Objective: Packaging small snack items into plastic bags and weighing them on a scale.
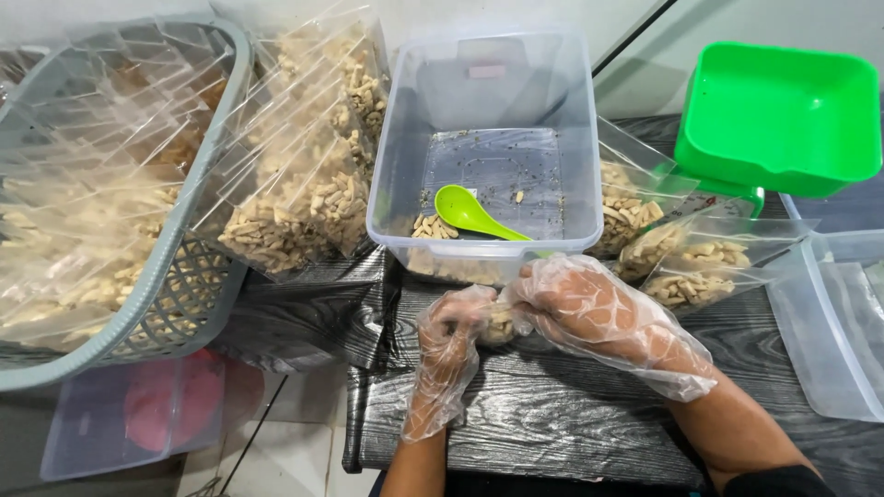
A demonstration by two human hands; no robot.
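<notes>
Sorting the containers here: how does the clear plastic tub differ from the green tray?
The clear plastic tub is see-through and deep; the green tray is opaque and shallower. The tub holds a green scoop and a few snack sticks; the tray looks empty. The tub sits flat on the table, while the tray is raised and tilted on a stand. Both are rectangular plastic.

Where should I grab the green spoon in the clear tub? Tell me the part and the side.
Take the green spoon by its handle, the narrow end pointing toward the tub's near right wall. Come straight down from above, since the tub is open on top and the bowl end lies by the snack pieces.
</notes>
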